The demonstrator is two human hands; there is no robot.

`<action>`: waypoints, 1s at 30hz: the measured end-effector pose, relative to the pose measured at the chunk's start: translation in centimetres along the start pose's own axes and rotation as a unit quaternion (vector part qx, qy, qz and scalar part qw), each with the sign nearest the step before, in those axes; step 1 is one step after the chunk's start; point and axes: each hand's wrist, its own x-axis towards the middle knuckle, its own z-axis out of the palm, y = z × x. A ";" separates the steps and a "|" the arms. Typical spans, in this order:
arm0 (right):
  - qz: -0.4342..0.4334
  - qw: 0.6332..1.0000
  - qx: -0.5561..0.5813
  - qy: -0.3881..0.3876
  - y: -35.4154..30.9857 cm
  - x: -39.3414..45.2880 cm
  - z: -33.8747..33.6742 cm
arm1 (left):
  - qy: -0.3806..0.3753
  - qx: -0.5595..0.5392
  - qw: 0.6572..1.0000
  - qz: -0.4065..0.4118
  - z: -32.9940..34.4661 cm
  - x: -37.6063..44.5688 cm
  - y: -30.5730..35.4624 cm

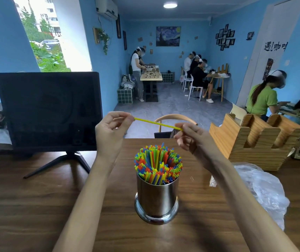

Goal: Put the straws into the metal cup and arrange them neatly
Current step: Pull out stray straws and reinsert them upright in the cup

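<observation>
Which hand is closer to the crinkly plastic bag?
The right hand. It is up over the table's right half, above and left of the plastic bag; the left hand is farther left, beyond the metal cup.

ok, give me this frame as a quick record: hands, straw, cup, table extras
left hand: pinches one end of yellow straw
right hand: pinches other end
yellow straw: held level above cup, not yet in
cup: metal, upright on table, packed with coloured straws
monitor: left, off
wooden rack: right
plastic bag: right of cup
</observation>
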 end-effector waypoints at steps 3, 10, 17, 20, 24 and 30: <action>-0.020 0.996 0.078 0.033 -0.9 0.6 -0.5 | -0.110 0.072 0.991 -0.035 -0.6 -0.6 -0.7; -0.120 0.986 -0.081 0.084 -3.0 1.0 1.7 | -0.332 0.253 0.906 -0.065 0.6 -2.0 -2.0; -0.187 0.923 -0.332 0.042 -0.7 -0.1 3.2 | -0.252 0.273 0.927 -0.043 0.6 -1.9 -2.3; -0.196 0.869 -0.453 0.036 1.6 -0.3 2.5 | -0.230 0.309 0.922 -0.039 0.5 -1.7 -3.0; -0.157 0.821 -0.549 0.021 3.7 -0.6 0.9 | -0.263 0.342 0.901 -0.048 0.4 -1.8 -4.0; -0.123 0.835 -0.537 -0.012 2.9 -0.6 0.2 | -0.262 0.371 0.891 0.003 0.6 -2.0 -4.1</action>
